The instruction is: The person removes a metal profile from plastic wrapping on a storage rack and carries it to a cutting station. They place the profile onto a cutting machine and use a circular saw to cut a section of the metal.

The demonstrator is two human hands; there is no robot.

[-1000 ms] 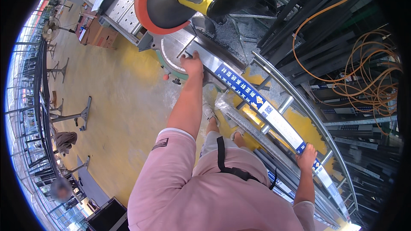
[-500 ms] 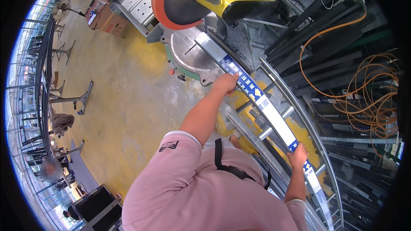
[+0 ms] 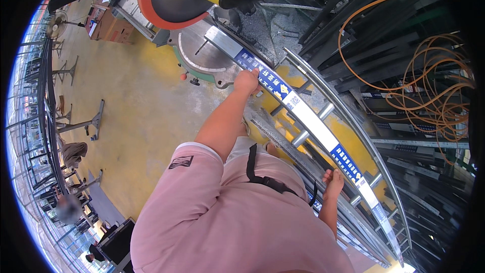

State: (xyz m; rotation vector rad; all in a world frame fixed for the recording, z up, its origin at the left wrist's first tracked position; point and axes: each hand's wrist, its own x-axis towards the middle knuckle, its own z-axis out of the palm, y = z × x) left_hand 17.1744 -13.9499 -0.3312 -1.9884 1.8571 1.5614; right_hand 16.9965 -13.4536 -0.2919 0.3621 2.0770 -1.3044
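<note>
Two hands on a long metal profile at the chop saw

Head view: the left hand [image 3: 246, 81] gripped the film-wrapped profile [image 3: 303, 116] near the saw table [image 3: 202, 58]; the right hand [image 3: 334, 177] rested on it, fingers curled; its long axis ran diagonally from the orange-guarded blade [image 3: 169, 7] along the roller rail [image 3: 353, 136]

blue-white label strip [image 3: 283, 93] on long profile, brown cardboard box [image 3: 108, 26] on floor
</note>
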